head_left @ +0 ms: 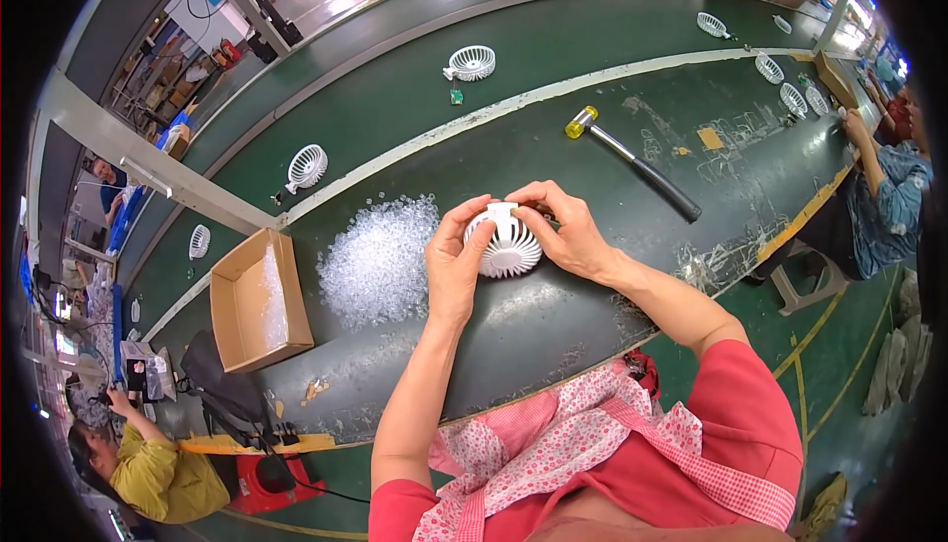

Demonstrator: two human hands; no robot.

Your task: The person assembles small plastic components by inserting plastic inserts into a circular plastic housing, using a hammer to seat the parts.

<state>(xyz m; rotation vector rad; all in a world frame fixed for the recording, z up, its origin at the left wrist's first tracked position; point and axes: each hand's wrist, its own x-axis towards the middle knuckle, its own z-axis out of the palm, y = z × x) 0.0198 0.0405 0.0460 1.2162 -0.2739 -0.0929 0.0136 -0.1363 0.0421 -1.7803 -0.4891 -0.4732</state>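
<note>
Between my two hands is a white, round, slatted fan housing, held just over the dark bench. My left hand grips its left side, with the thumb on the front near the top. On the upper right, my right hand closes on it, thumb pressed by the flat tab. Beside my left hand spreads a heap of small clear plastic pieces. Farther right on the bench lies a mallet with a yellow head and a black handle. The far side of the housing is hidden by my fingers.
An open cardboard box stands left of the heap, beside a black bag. Beyond the bench runs a green conveyor belt, bearing more white housings. Co-workers sit at the left and right.
</note>
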